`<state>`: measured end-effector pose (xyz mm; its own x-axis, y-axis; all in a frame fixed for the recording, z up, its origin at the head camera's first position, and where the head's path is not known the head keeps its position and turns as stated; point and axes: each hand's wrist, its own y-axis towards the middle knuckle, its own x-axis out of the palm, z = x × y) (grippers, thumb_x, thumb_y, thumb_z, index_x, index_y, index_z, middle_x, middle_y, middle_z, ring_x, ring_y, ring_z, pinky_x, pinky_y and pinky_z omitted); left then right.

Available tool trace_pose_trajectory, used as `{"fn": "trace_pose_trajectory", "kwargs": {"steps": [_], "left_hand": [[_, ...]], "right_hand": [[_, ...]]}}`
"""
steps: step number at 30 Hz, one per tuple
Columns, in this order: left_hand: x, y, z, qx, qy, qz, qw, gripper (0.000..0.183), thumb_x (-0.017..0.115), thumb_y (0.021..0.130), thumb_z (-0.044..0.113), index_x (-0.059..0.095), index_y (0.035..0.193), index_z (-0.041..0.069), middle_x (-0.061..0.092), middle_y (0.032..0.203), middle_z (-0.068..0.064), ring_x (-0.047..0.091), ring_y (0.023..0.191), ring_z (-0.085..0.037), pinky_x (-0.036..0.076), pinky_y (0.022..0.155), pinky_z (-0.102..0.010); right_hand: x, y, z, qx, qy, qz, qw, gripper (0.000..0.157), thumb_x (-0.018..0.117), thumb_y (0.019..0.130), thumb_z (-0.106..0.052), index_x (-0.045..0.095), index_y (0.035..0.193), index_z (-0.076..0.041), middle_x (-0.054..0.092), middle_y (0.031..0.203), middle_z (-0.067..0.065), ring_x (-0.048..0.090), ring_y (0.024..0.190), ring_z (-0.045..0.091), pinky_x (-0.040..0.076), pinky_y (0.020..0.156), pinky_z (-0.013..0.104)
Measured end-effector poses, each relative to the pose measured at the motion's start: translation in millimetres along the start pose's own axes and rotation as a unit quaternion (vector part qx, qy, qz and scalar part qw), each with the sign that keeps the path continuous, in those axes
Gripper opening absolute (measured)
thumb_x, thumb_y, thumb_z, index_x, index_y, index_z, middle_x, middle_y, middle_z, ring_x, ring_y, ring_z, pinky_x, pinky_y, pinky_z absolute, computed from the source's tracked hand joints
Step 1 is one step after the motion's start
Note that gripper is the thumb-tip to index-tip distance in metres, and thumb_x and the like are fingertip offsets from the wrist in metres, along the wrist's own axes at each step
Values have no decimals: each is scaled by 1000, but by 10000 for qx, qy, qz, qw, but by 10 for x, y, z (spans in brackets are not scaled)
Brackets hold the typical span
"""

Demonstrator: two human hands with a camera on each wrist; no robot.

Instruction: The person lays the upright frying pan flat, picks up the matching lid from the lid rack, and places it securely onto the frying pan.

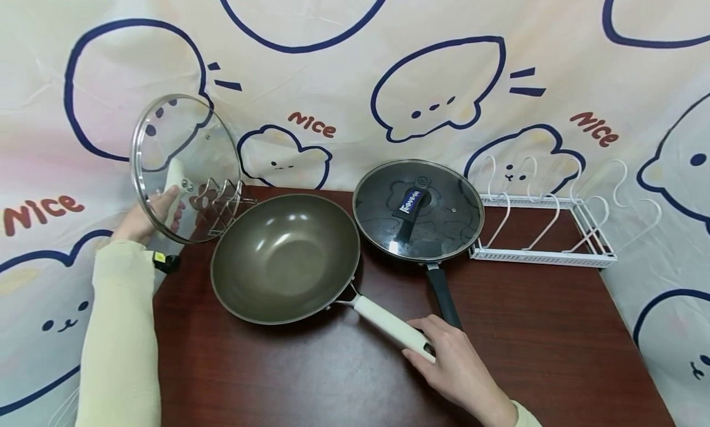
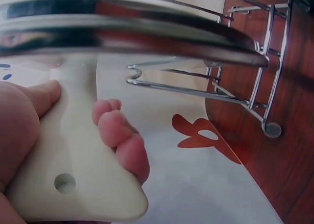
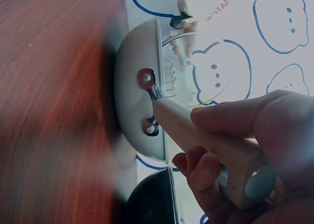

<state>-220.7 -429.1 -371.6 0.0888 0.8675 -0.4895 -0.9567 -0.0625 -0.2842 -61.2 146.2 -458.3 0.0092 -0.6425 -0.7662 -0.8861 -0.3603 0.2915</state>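
My left hand (image 1: 150, 214) grips the cream handle (image 2: 83, 145) of a clear glass lid (image 1: 191, 140) with a metal rim. The lid stands on edge at the left, overlapping a silver wire rack (image 2: 250, 98) in the head view. A wok (image 1: 285, 260), brown inside and pale outside, sits on the table with its cream handle (image 1: 388, 322) pointing to the front right. Around the end of that handle, the thumb and fingers of my right hand (image 1: 452, 359) are curled.
Right of the wok is a black frying pan with a dark handle (image 1: 444, 297), covered by a glass lid (image 1: 377, 211) with a black knob. A white rack (image 1: 543, 257) with curved dividers stands behind at the right. Patterned cloth (image 1: 355, 76) backs the dark red table (image 1: 554, 341).
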Motion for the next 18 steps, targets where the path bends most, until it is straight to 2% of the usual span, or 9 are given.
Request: {"fn": "trace_pose_trajectory", "kwargs": {"steps": [8, 15, 18], "left_hand": [[37, -35, 23, 10, 96, 152, 9998, 60, 28, 109, 55, 51, 117, 1, 59, 83, 7, 62, 74, -15, 46, 74, -34], [-29, 45, -66, 13, 344, 285, 9990, 76, 25, 105, 66, 47, 128, -3, 60, 87, 8, 61, 79, -14, 48, 75, -35], [-49, 23, -36, 83, 409, 312, 9986, 77, 23, 105, 65, 46, 128, -5, 59, 88, 6, 61, 78, -14, 48, 76, -35]], "right_hand": [[-9, 4, -3, 18, -30, -72, 10000, 37, 91, 76, -14, 74, 109, -20, 64, 95, -15, 53, 78, -4, 46, 66, 20], [-11, 3, 0, 13, -25, -83, 10000, 37, 90, 76, -14, 74, 108, -20, 64, 95, -15, 53, 78, -4, 47, 67, 21], [-5, 4, 1, -1, -46, -68, 10000, 37, 90, 76, -14, 74, 108, -20, 64, 94, -15, 53, 78, -4, 47, 66, 20]]}}
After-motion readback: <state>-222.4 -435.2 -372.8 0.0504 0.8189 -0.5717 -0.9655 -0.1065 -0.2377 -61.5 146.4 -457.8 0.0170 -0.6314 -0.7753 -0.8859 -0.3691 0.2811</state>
